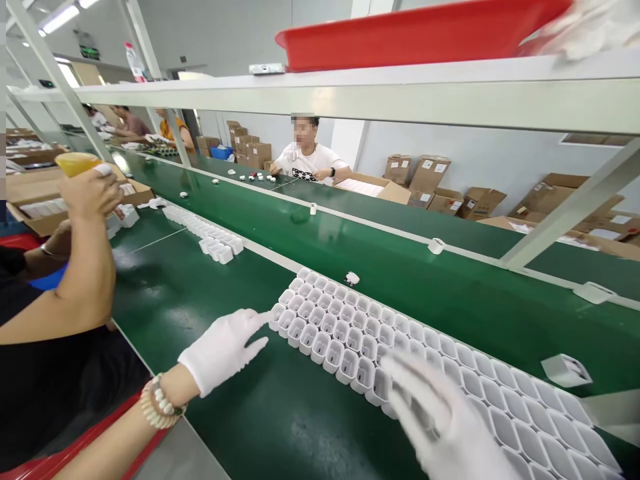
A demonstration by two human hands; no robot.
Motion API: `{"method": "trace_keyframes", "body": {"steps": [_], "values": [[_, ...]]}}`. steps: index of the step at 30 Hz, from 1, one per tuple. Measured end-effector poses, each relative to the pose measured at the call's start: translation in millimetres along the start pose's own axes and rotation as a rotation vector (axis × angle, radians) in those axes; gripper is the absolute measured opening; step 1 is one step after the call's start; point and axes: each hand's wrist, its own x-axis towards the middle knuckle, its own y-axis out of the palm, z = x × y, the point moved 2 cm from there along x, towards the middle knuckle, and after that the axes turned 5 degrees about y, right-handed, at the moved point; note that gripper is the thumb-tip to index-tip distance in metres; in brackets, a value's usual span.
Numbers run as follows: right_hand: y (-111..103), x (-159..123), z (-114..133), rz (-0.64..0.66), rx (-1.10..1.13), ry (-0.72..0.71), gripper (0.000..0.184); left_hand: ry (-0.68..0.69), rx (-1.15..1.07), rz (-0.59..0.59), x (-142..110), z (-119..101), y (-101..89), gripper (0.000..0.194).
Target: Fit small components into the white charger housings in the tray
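Rows of small white open-topped plastic cups (321, 345) stand packed side by side on the green table, running from the middle to the lower right. My left hand (225, 350), in a white glove, is at the near left end of this block; its index finger is stretched against the corner cup and the thumb is apart. Over the front rows on the right is my right hand (445, 417), gloved too and blurred by motion. Its fingers are stretched out and apart, with no held thing visible between them. The palm hides some of the cups.
A green conveyor belt (385, 260) runs behind the cups, carrying scattered white pieces. Another group of white cups (220, 248) stands at left. A co-worker's arm (85, 267) is close on the left. A shelf (350, 100) with a red tray (415, 37) crosses overhead.
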Motion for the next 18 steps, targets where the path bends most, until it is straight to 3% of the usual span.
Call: {"method": "trace_keyframes", "body": {"steps": [2,5,8,13,18], "values": [[0,51,-16,0.009,-0.104,0.038,0.038,-0.047,-0.003,0.013,-1,12,7.6,0.034],[18,126,-47,0.244,-0.119,0.21,0.042,-0.045,-0.089,0.007,7,15,25.3,0.028],[40,176,-78,0.333,-0.107,0.307,0.05,-0.058,-0.181,-0.003,16,16,39.0,0.015],[69,197,-115,0.427,-0.038,0.385,0.036,-0.025,-0.273,-0.044,21,20,43.1,0.013],[71,194,-127,0.433,0.063,0.449,0.027,-0.014,-0.487,-0.161,22,19,27.9,0.025]]}}
